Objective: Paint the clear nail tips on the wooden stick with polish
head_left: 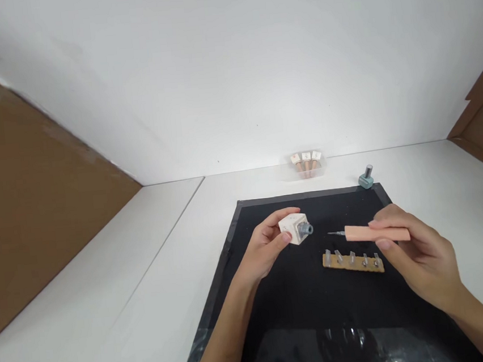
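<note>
My left hand (268, 244) grips a small white cube-shaped nail polish bottle (291, 229) between thumb and fingers. The bottle is tilted, its grey threaded neck uncapped and pointing right. In my right hand (419, 249) is a nail polish brush (377, 233) with a long peach cap as its handle. Its thin greyish tip points left at the bottle neck, a short gap apart from it. Below the brush, a tan strip (352, 267) lies on the black mat (287, 296). Several clear nail tips (352, 258) stand in a row on the strip.
At the back, a clear plastic box (308, 175) holds three white-ended bottles with peach caps (307, 165). A grey-green bottle-like object (366, 178) with a silver stem stands near the mat's back right corner. Brown panels (33, 189) flank the white table on both sides.
</note>
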The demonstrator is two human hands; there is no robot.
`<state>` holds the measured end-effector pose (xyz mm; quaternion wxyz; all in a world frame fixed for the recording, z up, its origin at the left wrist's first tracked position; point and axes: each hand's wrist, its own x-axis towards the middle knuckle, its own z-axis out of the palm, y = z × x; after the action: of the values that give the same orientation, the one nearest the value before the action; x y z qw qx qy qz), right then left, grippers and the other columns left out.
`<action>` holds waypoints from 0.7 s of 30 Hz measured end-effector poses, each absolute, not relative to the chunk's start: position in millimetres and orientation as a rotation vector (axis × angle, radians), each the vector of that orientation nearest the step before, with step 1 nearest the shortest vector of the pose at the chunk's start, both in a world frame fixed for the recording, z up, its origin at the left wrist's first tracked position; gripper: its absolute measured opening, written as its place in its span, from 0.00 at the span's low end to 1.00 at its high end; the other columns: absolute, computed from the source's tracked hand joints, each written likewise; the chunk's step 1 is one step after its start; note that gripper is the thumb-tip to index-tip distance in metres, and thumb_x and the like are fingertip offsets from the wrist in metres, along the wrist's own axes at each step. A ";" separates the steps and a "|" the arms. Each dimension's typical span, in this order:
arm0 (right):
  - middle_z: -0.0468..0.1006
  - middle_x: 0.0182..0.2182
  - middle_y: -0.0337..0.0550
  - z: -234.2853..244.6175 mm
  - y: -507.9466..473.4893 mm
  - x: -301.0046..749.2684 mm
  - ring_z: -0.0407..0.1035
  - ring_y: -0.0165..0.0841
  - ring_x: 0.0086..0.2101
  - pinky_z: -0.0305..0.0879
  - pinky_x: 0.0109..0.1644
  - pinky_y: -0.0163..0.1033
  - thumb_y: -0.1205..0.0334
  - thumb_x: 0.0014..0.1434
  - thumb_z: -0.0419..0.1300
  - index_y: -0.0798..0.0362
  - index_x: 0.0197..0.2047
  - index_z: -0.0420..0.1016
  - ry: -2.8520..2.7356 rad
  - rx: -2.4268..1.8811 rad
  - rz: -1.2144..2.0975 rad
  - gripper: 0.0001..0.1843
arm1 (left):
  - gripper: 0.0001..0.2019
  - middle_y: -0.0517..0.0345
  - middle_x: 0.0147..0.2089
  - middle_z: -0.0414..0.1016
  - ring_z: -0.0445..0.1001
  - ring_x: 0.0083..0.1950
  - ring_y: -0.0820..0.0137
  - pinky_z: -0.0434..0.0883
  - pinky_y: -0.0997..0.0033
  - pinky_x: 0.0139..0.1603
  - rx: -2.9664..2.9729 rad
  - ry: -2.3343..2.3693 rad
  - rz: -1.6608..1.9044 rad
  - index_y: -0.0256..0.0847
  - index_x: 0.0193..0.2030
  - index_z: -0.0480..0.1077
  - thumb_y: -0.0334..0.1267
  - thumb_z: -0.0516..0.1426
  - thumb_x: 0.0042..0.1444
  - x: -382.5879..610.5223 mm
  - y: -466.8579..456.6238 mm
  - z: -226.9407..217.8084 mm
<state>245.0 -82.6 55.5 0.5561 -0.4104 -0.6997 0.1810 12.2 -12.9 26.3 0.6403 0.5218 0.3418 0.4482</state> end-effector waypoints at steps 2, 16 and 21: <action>0.71 0.29 0.40 53.6 -84.8 243.7 0.66 0.33 0.29 0.64 0.29 0.37 0.69 0.61 0.57 0.46 0.43 0.72 -1.685 -0.928 0.411 0.09 | 0.29 0.51 0.38 0.80 0.77 0.38 0.64 0.70 0.70 0.39 1.164 0.736 1.005 0.39 0.46 0.76 0.54 0.68 0.39 13.4 -14.9 25.5; 0.74 0.26 0.41 57.1 -84.0 240.1 0.66 0.36 0.28 0.63 0.26 0.38 0.70 0.60 0.57 0.46 0.43 0.73 -1.776 -0.913 0.345 0.10 | 0.28 0.49 0.40 0.81 0.78 0.40 0.63 0.71 0.70 0.40 1.177 0.677 0.928 0.40 0.48 0.76 0.53 0.67 0.42 20.4 -17.3 22.7; 0.76 0.26 0.40 61.6 -82.8 238.3 0.67 0.34 0.26 0.64 0.27 0.39 0.74 0.58 0.57 0.45 0.43 0.74 -1.813 -0.877 0.301 0.14 | 0.28 0.51 0.40 0.81 0.78 0.40 0.64 0.71 0.70 0.40 1.191 0.670 0.919 0.41 0.48 0.76 0.54 0.67 0.42 19.8 -17.1 22.8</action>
<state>238.3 -82.8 61.6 0.5251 -0.3667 -0.7577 0.1257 19.8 -17.1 22.8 0.6798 0.5303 0.2986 0.4093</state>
